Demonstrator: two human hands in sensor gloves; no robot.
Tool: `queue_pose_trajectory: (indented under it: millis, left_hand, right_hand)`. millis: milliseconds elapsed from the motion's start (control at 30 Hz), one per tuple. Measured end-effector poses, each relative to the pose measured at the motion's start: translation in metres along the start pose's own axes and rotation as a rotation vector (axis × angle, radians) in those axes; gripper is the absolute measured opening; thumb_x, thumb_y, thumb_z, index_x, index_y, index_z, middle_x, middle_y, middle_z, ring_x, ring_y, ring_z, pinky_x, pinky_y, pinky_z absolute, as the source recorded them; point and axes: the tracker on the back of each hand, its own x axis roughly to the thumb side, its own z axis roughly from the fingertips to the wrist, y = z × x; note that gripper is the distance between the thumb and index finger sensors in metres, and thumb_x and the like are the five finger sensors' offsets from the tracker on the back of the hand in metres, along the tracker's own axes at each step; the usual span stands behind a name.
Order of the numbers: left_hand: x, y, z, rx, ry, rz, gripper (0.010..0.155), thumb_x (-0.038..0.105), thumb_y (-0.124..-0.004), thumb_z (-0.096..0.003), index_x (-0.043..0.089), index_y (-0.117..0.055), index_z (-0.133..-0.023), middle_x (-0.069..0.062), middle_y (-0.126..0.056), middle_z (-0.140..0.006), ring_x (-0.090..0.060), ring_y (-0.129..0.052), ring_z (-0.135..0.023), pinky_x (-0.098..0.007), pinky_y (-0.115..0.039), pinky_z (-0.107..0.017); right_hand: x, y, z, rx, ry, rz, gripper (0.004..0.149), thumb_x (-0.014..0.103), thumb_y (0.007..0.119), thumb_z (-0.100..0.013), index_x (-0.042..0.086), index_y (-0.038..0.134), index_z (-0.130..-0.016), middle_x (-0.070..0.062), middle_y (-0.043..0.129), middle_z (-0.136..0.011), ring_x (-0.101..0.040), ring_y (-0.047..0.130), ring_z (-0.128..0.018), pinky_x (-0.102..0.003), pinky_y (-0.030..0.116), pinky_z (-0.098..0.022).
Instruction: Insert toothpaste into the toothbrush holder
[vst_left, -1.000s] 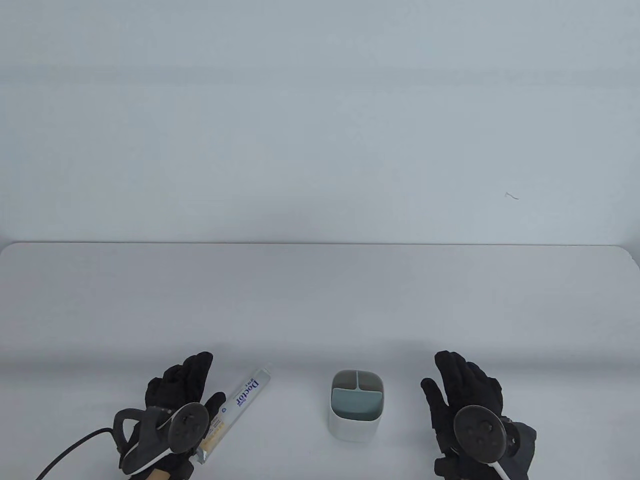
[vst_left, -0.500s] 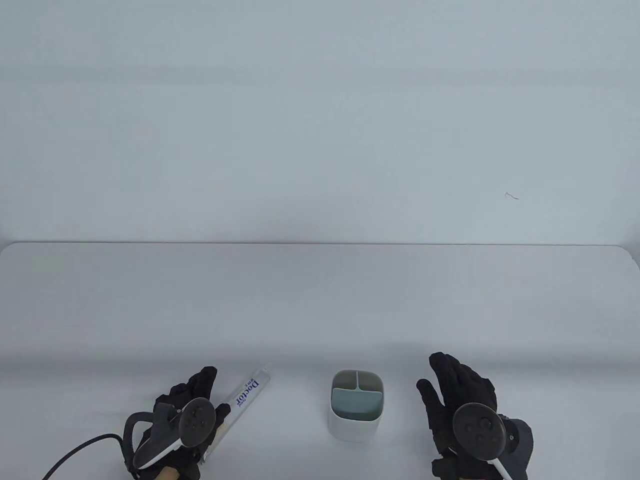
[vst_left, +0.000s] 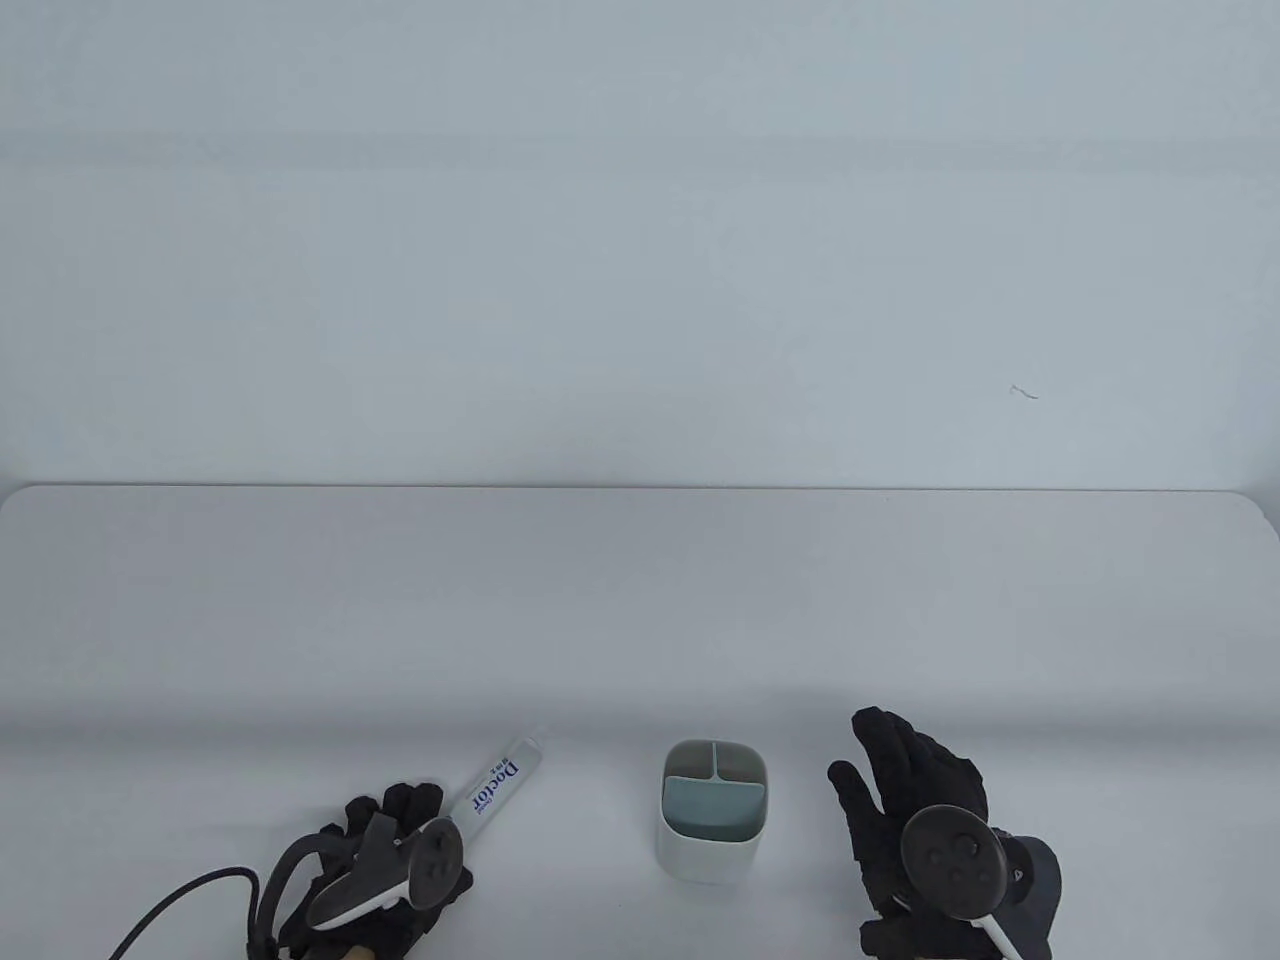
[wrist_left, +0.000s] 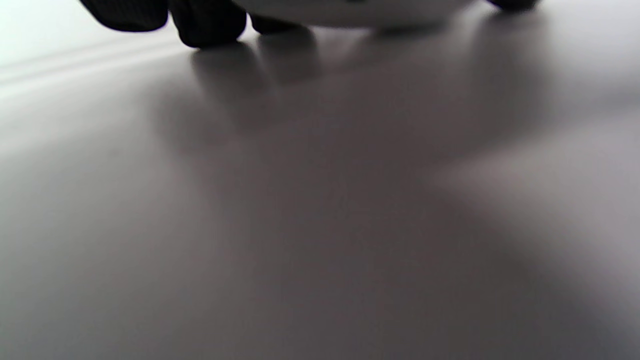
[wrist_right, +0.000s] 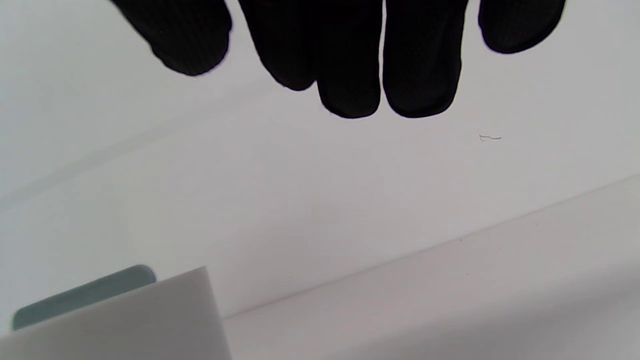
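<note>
A white toothpaste tube (vst_left: 498, 783) with blue lettering lies slanted on the table, its far end pointing up and right. My left hand (vst_left: 405, 815) is curled over the tube's near end, which it hides. In the left wrist view my fingertips (wrist_left: 207, 25) touch the table beside the tube's pale underside (wrist_left: 350, 7). The white toothbrush holder (vst_left: 713, 812) with grey and teal compartments stands upright to the right of the tube. My right hand (vst_left: 885, 775) is open and empty to the right of the holder. The holder's corner also shows in the right wrist view (wrist_right: 115, 315).
The white table (vst_left: 640, 600) stretches back to its far edge by a pale wall. A black cable (vst_left: 170, 900) trails from my left wrist to the bottom left.
My left hand has turned and pulled back toward me, its fingers curling down over the tube's near end. My right hand has drifted slightly left. The tube and holder have not moved.
</note>
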Motion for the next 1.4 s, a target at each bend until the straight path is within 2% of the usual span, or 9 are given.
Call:
queue_pose_trajectory:
  millis: [67,200,467,733,767,967,1100,1267,1400]
  left_hand:
    - [0.002,0.001,0.001,0.009,0.003,-0.032,0.070,0.055,-0.037,-0.0605,0.011,-0.021,-0.113,-0.025,-0.037,-0.122,-0.057,-0.053,-0.107,-0.069,-0.057,-0.069]
    - [0.002,0.004,0.002,0.045,0.012,0.010,0.066,0.052,-0.044,-0.0613,0.013,-0.029,-0.112,-0.024,-0.044,-0.121,-0.054,-0.057,-0.106,-0.067,-0.059,-0.070]
    - [0.013,0.017,0.005,0.233,0.019,-0.180,0.056,0.051,-0.059,-0.0578,0.020,-0.051,-0.103,-0.010,-0.074,-0.108,-0.029,-0.086,-0.089,-0.048,-0.075,-0.068]
    - [0.023,0.018,0.007,0.276,-0.010,-0.245,0.056,0.051,-0.060,-0.0570,0.024,-0.038,-0.101,-0.002,-0.071,-0.103,-0.012,-0.088,-0.080,-0.041,-0.081,-0.060]
    - [0.022,0.019,0.007,0.289,-0.026,-0.227,0.057,0.050,-0.060,-0.0571,0.023,-0.038,-0.102,-0.003,-0.072,-0.102,-0.031,-0.086,-0.075,-0.042,-0.081,-0.059]
    - [0.020,0.047,0.020,0.459,-0.033,-0.009,0.057,0.048,-0.063,-0.0561,0.022,-0.041,-0.102,-0.004,-0.075,-0.100,-0.032,-0.088,-0.072,-0.045,-0.080,-0.059]
    - [0.029,0.083,0.044,0.678,-0.081,0.105,0.057,0.048,-0.064,-0.0561,0.022,-0.042,-0.102,-0.004,-0.075,-0.100,-0.032,-0.089,-0.072,-0.045,-0.080,-0.058]
    - [0.050,0.108,0.074,0.828,-0.194,0.157,0.057,0.048,-0.064,-0.0561,0.023,-0.042,-0.103,-0.004,-0.075,-0.100,-0.032,-0.089,-0.072,-0.045,-0.080,-0.058]
    - [0.067,0.114,0.091,0.895,-0.296,0.145,0.057,0.048,-0.064,-0.0560,0.023,-0.042,-0.103,-0.004,-0.076,-0.100,-0.032,-0.089,-0.072,-0.045,-0.080,-0.058]
  right_hand:
    - [0.000,0.000,0.000,0.000,-0.002,-0.004,0.057,0.048,0.067,-0.059,0.019,0.062,-0.108,-0.010,0.076,-0.108,-0.044,0.080,-0.094,-0.068,0.052,-0.067]
    - [0.001,0.001,0.000,0.003,-0.006,-0.006,0.057,0.048,0.067,-0.059,0.019,0.062,-0.108,-0.010,0.076,-0.108,-0.044,0.080,-0.094,-0.068,0.052,-0.067]
    - [0.002,0.002,0.001,0.011,-0.005,-0.023,0.057,0.048,0.067,-0.059,0.019,0.062,-0.108,-0.010,0.076,-0.108,-0.044,0.080,-0.094,-0.067,0.052,-0.068]
    - [0.003,0.003,0.002,0.020,-0.015,-0.041,0.057,0.048,0.067,-0.059,0.019,0.062,-0.108,-0.009,0.076,-0.108,-0.044,0.080,-0.094,-0.067,0.052,-0.068]
    - [0.004,0.003,0.002,0.022,-0.019,-0.050,0.056,0.048,0.067,-0.059,0.019,0.062,-0.108,-0.010,0.076,-0.108,-0.044,0.080,-0.094,-0.068,0.052,-0.068]
    - [0.011,-0.002,0.004,0.020,-0.024,-0.175,0.057,0.049,0.066,-0.060,0.019,0.061,-0.108,-0.010,0.076,-0.109,-0.044,0.080,-0.094,-0.067,0.052,-0.068]
    - [0.025,0.000,0.008,0.051,-0.066,-0.294,0.058,0.050,0.066,-0.060,0.019,0.060,-0.108,-0.009,0.075,-0.109,-0.044,0.080,-0.094,-0.067,0.052,-0.068]
    - [0.052,0.013,0.014,0.153,-0.161,-0.396,0.058,0.050,0.066,-0.060,0.019,0.060,-0.109,-0.009,0.075,-0.109,-0.044,0.079,-0.095,-0.067,0.052,-0.068]
    - [0.075,0.019,0.020,0.205,-0.239,-0.407,0.059,0.051,0.067,-0.060,0.019,0.060,-0.108,-0.009,0.076,-0.109,-0.044,0.079,-0.095,-0.067,0.052,-0.068]
